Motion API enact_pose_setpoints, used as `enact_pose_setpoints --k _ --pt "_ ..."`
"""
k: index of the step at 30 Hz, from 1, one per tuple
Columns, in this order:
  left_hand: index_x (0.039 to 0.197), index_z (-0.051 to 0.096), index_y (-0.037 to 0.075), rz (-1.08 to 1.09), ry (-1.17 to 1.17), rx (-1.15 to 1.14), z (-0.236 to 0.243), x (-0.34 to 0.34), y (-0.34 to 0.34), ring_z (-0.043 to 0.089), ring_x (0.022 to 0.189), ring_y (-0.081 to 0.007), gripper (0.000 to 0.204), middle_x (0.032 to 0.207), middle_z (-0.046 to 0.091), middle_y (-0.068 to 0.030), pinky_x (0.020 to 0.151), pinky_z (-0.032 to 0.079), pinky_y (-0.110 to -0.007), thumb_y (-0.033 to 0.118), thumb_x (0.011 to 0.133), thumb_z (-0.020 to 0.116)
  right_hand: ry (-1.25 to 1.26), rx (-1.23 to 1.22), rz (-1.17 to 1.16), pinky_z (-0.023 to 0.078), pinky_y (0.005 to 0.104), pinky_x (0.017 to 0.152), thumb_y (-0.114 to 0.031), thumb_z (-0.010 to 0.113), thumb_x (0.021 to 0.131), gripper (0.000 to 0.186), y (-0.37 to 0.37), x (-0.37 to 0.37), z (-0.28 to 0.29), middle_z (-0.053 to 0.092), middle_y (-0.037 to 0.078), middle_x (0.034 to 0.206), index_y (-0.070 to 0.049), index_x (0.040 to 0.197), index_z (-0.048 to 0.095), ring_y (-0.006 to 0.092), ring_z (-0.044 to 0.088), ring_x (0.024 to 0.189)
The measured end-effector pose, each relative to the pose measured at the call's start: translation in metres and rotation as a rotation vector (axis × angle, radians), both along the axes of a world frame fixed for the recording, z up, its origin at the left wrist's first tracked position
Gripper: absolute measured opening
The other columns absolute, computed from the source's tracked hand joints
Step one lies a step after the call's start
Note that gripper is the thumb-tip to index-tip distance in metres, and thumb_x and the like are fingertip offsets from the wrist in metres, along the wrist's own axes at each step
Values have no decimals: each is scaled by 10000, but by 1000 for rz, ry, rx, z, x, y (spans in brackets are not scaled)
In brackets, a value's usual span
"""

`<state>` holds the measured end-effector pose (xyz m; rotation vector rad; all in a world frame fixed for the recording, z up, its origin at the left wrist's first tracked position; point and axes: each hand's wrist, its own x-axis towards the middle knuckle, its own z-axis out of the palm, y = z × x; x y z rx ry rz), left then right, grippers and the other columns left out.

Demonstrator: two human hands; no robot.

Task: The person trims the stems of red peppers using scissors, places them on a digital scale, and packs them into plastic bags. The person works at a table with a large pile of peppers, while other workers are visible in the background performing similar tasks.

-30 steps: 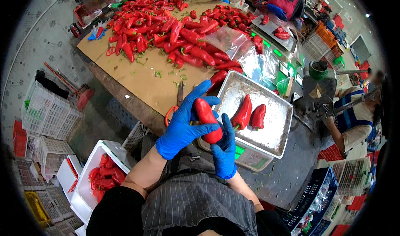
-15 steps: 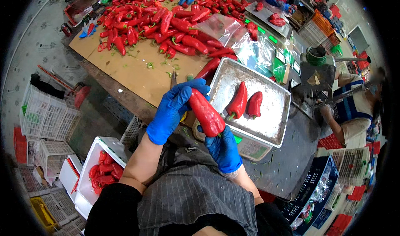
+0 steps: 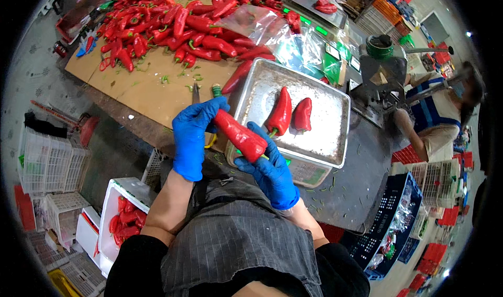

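A long red pepper (image 3: 237, 134) slants in front of me, its stem end toward my right. My left hand (image 3: 195, 134), in a blue glove, is closed round its narrow end. My right hand (image 3: 273, 175), gloved alike, holds the wide stem end between thumb and fingers. Just beyond is a metal tray (image 3: 331, 140) on what looks like a scale, with one longer pepper (image 3: 281, 111) and one shorter pepper (image 3: 303, 114) lying in it. Past my left hand, a pointed dark blade (image 3: 196, 93) lies on the cardboard; my hand hides part of it.
A large heap of red peppers (image 3: 157, 27) covers the far cardboard, with clear plastic bags (image 3: 257, 24) at its right. A white foam box (image 3: 109, 202) of peppers stands low left. A dark blue crate (image 3: 361, 250) stands lower right. Another person (image 3: 435, 108) works at the right.
The view has swung, so the table sits further left. My right fingers have shifted from under the pepper's stem end to along its side. Both hands still hold the pepper.
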<state>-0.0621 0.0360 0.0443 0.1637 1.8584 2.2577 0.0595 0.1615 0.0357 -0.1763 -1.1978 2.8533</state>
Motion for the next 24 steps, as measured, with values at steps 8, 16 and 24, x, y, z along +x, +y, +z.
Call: enact_pose_setpoints --k 8,16,24 --pt "919 629 -2 -31 2 84 -16 1 -3 604 741 -135 208 838 647 -84 672 491 -251 187 844 581 -55 -27 6 472 379 881 -44 603 802 585 9 9 -1 387 116 1311 -24 1311 317 224 462 1126" --pt "1059 571 45 -253 -428 337 -48 34 18 591 844 -140 284 970 612 -60 740 483 -265 259 873 542 22 453 -254 412 315 937 40 699 673 654 6 4 1 458 103 1263 -5 1259 412 174 469 1121" --pt "1087 557 56 -300 -439 351 -61 42 14 574 908 -141 321 1039 590 -59 788 464 -280 295 873 539 -70 414 -302 431 321 921 46 720 616 609 9 3 3 536 124 1176 1 1178 491 208 514 1087"
